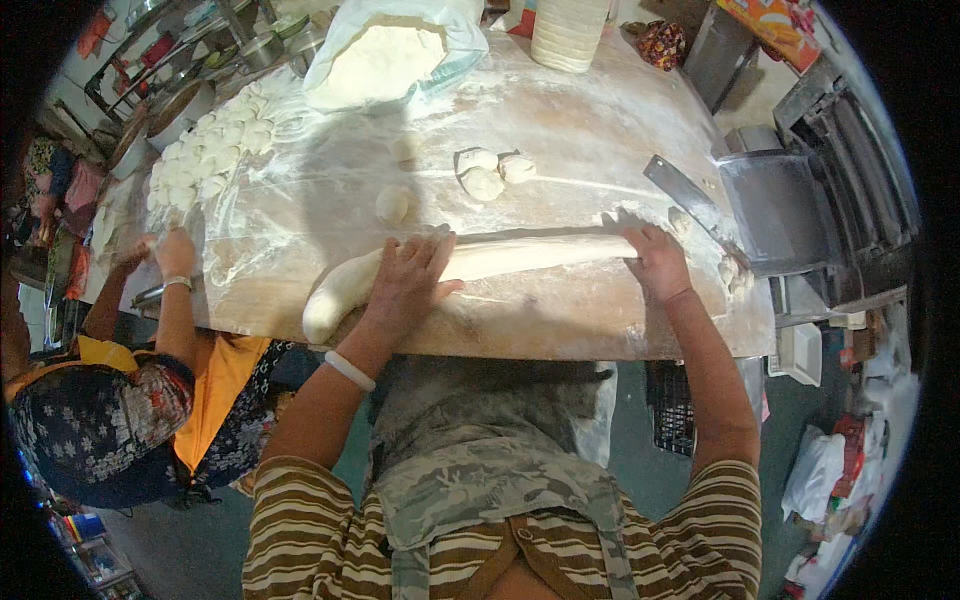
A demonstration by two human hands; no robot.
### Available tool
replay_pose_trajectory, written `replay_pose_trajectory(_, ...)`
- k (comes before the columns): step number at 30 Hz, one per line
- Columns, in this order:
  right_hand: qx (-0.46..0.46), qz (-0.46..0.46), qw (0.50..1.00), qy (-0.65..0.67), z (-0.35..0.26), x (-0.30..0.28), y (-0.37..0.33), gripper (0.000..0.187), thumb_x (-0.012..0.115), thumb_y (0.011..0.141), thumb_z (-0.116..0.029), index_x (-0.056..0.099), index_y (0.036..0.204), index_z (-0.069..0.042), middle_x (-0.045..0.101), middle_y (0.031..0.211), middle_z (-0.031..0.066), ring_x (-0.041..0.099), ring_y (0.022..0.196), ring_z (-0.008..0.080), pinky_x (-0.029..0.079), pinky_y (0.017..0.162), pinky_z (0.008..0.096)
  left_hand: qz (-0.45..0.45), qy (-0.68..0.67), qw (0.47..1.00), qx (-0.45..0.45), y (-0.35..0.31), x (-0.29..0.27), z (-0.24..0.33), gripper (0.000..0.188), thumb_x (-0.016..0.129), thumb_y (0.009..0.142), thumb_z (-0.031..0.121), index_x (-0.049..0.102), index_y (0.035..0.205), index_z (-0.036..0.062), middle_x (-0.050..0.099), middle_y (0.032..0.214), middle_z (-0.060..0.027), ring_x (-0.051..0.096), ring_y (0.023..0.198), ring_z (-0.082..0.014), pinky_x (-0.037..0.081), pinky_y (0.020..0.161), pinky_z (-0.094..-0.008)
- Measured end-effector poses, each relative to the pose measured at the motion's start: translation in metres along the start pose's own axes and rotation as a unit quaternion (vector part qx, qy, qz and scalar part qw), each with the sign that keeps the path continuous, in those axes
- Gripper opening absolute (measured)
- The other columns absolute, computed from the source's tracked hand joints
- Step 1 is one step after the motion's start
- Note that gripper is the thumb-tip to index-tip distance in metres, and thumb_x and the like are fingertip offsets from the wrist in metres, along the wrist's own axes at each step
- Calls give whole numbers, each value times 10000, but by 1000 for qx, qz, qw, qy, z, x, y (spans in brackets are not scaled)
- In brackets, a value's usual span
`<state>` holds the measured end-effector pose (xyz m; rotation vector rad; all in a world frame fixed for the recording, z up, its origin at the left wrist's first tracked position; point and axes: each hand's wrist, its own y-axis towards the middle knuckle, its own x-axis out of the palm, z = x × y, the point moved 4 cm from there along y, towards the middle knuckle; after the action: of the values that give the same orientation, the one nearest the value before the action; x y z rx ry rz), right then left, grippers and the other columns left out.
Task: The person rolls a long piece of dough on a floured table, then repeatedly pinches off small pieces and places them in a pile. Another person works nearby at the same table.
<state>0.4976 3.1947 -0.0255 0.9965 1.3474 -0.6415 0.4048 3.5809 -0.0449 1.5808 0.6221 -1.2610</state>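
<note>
A long rope of white dough (525,257) lies across the floured table in front of me, thicker and rounded at its left end. My left hand (412,275) rests over its left part, fingers stretched out and thumb apart. At the thin right end, my right hand (660,264) has its fingers closed around the tip. Beyond the rope sits a cluster of three dough lumps (482,183). A single dough ball (392,204) lies just past my left hand, in shadow. A wide metal blade (688,197) lies on the table beyond my right hand.
An open flour bag (385,65) and a tall pale round container (568,35) stand at the back. Many small dough pieces (215,150) cover the far left. Another person's hands (175,252) work there. A dark tray (782,212) borders the right side of the wooden table (580,125).
</note>
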Motion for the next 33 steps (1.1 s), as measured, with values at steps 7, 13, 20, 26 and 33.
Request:
replay_pose_trajectory(7,-34,-66,995,62,-84,-22,17,739,660,957,-439,348,1599,-247,383,1628,132,339,1503,361,236,1237,547,-112,-110,986,-55,22,7,14,802,716,891,493,463,1506,45,519,1493,-160,431,1434,-328,253,1149,-689)
replay_pose_trajectory(13,-171,-13,983,68,-169,30,30,612,621,987,-355,469,1511,-80,494,1541,120,386,1485,283,242,1234,522,-117,-75,990,-23,11,25,33,816,667,891,564,466,1521,85,516,1519,-137,441,1431,-323,234,1167,-684)
replay_pose_trajectory(20,-102,-7,991,84,-144,5,25,592,629,987,-392,476,1530,-212,473,1563,79,385,1480,259,238,1226,563,-60,0,998,-28,-25,-15,-14,904,668,824,629,498,1479,30,541,1477,-172,461,1418,-337,267,1179,-613)
replay_pose_trajectory(26,-61,21,997,46,-97,22,21,471,605,1005,-392,563,1460,-277,573,1477,33,482,1403,292,288,1190,555,17,163,983,85,-79,-18,-126,615,689,896,351,549,1447,114,639,1195,-145,602,1104,-334,462,1015,-481)
replay_pose_trajectory(33,-58,28,996,56,-102,24,14,465,577,1026,-346,533,1484,-277,554,1493,53,477,1408,302,283,1215,541,-122,96,985,-76,-105,-43,-176,647,700,858,180,528,1480,133,614,1191,-152,560,1121,-341,416,1013,-518)
